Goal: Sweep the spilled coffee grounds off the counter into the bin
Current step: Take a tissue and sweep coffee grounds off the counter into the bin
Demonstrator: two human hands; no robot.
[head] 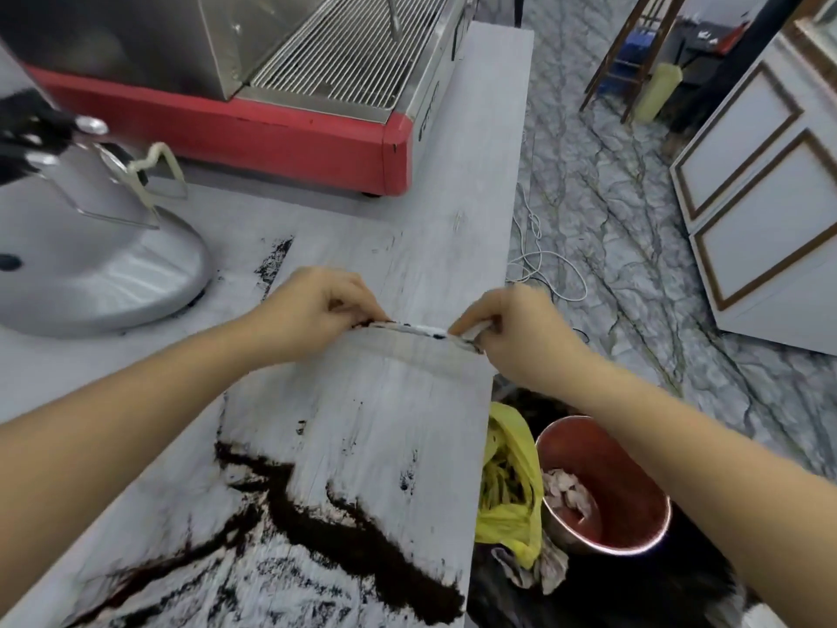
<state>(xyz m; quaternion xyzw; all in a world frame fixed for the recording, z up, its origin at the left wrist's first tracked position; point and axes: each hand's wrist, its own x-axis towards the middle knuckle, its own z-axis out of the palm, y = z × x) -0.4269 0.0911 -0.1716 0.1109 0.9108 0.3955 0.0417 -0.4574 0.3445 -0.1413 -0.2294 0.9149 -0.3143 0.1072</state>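
Dark coffee grounds (344, 532) lie in thick streaks across the near part of the pale counter (435, 228). A smaller smear of grounds (274, 260) sits farther back. My left hand (317, 310) and my right hand (512, 330) each pinch one end of a white sheet (421, 351), held on edge across the counter, with grounds clinging to its top edge. Below the counter's right edge stands a round red bin (629, 500) with crumpled tissue inside.
A red and steel espresso machine (290, 120) fills the back of the counter. A silver coffee grinder (95, 265) stands at the left. A yellow plastic bag (512, 482) lies beside the bin. White cable (539, 260) trails on the marbled floor; white cabinets (765, 210) stand at right.
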